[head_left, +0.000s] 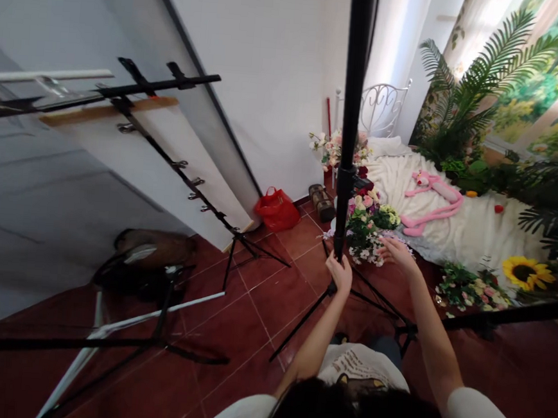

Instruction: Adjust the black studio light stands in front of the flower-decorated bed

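Observation:
Straight in front of me rises a black light stand, its tripod legs spread on the floor. My left hand is wrapped round the lower part of its pole, just above the leg joint. To the right of the pole, my right hand is held in the air with its fingers stretched out and nothing in them. Behind that hand are bunches of artificial flowers. The top of the stand runs out of view.
White boards are clipped to another black stand on the left. A red plastic bag sits by the wall. On the right are a bed with a cream blanket, a pink plush toy and a sunflower. Stand legs cross the tiled floor.

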Motion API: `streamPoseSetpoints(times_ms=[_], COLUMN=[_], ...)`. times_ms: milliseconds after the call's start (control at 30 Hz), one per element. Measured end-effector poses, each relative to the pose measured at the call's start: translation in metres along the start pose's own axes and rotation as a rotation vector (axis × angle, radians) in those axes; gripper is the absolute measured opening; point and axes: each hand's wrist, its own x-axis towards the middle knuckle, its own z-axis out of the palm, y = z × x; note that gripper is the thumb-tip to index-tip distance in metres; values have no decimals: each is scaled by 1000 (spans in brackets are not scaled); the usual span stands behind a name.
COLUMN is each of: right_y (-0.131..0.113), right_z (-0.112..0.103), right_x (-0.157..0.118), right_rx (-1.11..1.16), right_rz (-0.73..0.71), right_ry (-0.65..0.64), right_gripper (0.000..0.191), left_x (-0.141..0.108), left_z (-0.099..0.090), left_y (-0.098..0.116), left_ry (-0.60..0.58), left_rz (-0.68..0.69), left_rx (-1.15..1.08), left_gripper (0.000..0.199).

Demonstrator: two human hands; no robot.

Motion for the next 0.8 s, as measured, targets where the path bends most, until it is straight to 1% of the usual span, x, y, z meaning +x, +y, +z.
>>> streamPoseSetpoints(times_ms=[33, 67, 100, 167, 200, 267, 367, 433, 500, 567, 600, 667, 700, 800], right_y=[17, 35, 52, 82, 94, 114, 132, 139, 144, 147, 148, 150, 152, 154], right_z=[-13, -25, -36, -54, -62, -78, -101, -112, -119, -121, -121, -120, -119, -120], right_x=[-16, -31, -46, -75, -89, -116, -157, -182, -200, -211, -214, -216, -217, -218], right_rx=[59, 117, 178, 325, 410, 596, 860, 984, 1061, 1104, 1116, 1139, 1156, 1248], right_rz=[13, 21, 33, 56, 66, 70, 10, -49, -92, -136, -164, -211, -222, -255], right_ry=[71, 142, 218, 369, 443, 577, 708, 736, 738, 755, 766, 768, 746, 640], right_gripper=[28, 26, 24, 21, 21, 24, 31, 31, 29, 24, 23, 20, 19, 14], left_x=[-13, -25, -37, -58, -68, -85, -113, -137, -163, -191, -204, -228, -237, -255], left_z=[8, 16, 25, 46, 57, 81, 116, 137, 155, 171, 179, 192, 198, 212], left_y=[-10, -17, -23, -23, -19, -2, 37, 67, 95, 120, 131, 150, 158, 173], left_ry=[-17, -61, -118, -286, -380, -553, -766, -933, -1114, -1267, -1326, -1414, -1450, -1521], left_rz=[-58, -94, -110, -121, -114, -70, 55, 114, 155, 172, 158, 74, 17, -163], left_rx=[11, 18, 23, 21, 17, 1, -75, -179, -303, -439, -504, -592, -607, -552], left_gripper=[46, 45, 43, 37, 34, 28, 24, 25, 31, 37, 39, 44, 48, 62])
